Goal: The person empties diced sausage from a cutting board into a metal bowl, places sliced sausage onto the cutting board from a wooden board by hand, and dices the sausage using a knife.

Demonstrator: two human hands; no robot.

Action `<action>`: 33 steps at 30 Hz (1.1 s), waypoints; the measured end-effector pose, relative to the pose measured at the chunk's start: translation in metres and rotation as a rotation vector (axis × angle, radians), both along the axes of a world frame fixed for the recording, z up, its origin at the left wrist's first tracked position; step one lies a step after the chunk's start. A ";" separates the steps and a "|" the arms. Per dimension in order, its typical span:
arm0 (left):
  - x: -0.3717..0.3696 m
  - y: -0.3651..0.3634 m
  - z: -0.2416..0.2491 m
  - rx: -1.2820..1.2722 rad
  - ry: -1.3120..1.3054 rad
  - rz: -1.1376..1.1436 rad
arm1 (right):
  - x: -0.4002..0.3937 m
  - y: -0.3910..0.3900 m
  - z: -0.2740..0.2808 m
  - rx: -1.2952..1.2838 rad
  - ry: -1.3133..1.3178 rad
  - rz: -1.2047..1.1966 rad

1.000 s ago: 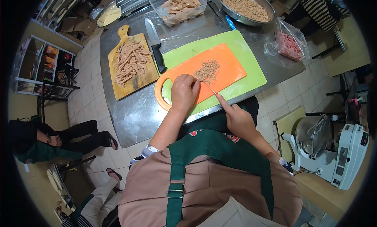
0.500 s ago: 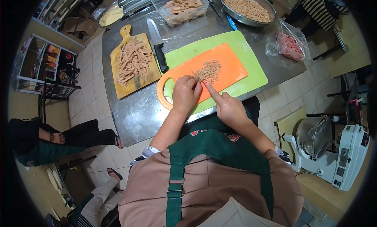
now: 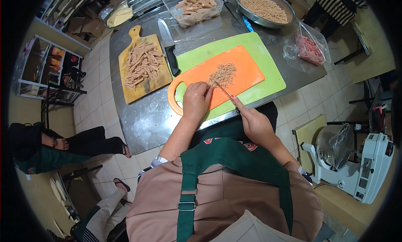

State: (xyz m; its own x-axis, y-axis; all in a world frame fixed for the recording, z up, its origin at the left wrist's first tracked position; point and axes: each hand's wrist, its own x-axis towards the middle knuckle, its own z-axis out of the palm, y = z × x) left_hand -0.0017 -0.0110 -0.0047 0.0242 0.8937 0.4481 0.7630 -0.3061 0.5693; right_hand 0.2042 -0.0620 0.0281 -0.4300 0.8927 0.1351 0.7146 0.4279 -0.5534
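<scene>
My right hand (image 3: pixel 256 124) grips a knife (image 3: pixel 224 90), its blade angled up and left to the edge of a small pile of diced brownish pieces (image 3: pixel 225 74). My left hand (image 3: pixel 196 100) lies left of the blade with its fingers curled together against the orange cutting board (image 3: pixel 250 72); whatever is under the fingertips is hidden. The orange board rests on a larger green cutting mat (image 3: pixel 272 76). Left of these, a wooden cutting board (image 3: pixel 133 91) bears a heap of brownish strips (image 3: pixel 144 62). A second, black-handled knife (image 3: pixel 171 60) lies between the boards.
At the table's far side stand a clear tub (image 3: pixel 197 16) of sliced pieces and a metal bowl (image 3: pixel 289 12) of diced bits. A plastic bag of pink meat (image 3: pixel 309 47) lies at the right. Other people stand left and at the far right. A white machine (image 3: pixel 370 166) sits lower right.
My right hand and its knife have shifted right and toward my body, so more of the blade shows. My left hand has barely moved.
</scene>
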 end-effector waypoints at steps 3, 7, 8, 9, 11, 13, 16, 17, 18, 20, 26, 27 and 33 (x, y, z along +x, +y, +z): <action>0.000 0.000 -0.001 0.052 -0.002 -0.009 | -0.011 0.008 0.005 -0.030 -0.033 0.019; 0.000 -0.002 0.001 0.045 -0.013 -0.014 | -0.027 0.019 -0.008 -0.040 -0.084 0.043; 0.000 -0.002 0.000 0.044 -0.009 -0.006 | -0.030 0.019 -0.010 -0.040 -0.102 0.036; 0.001 -0.002 0.000 0.043 -0.005 0.002 | -0.030 0.019 -0.010 -0.040 -0.121 0.028; 0.002 -0.004 0.001 0.030 0.003 0.013 | -0.025 0.011 -0.011 -0.048 -0.111 0.021; 0.002 -0.003 0.001 0.023 0.010 0.026 | -0.017 -0.001 -0.008 -0.051 -0.101 0.016; 0.001 -0.003 -0.001 0.050 0.011 0.030 | -0.004 -0.014 -0.004 0.002 -0.104 0.005; 0.000 -0.004 -0.001 0.046 0.013 0.032 | 0.000 -0.015 -0.004 0.013 -0.097 0.008; 0.000 -0.004 0.000 0.041 0.016 0.035 | 0.003 -0.016 -0.004 0.024 -0.088 0.012; 0.000 -0.006 0.000 0.040 0.015 0.037 | 0.006 -0.013 -0.004 0.022 -0.043 0.018; 0.000 -0.007 -0.001 0.044 0.013 0.028 | -0.014 0.004 0.003 -0.043 -0.028 0.017; -0.001 -0.007 0.000 0.047 0.005 0.030 | -0.019 0.007 0.004 -0.071 -0.051 0.031; -0.003 -0.007 -0.001 0.055 0.014 0.024 | -0.034 0.013 -0.007 -0.017 -0.164 0.026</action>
State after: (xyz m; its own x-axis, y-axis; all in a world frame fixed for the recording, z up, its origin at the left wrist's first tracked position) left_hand -0.0047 -0.0175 -0.0058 0.0094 0.8680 0.4965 0.7785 -0.3180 0.5411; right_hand 0.1704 -0.0489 0.0206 -0.4679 0.8826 0.0461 0.7849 0.4390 -0.4374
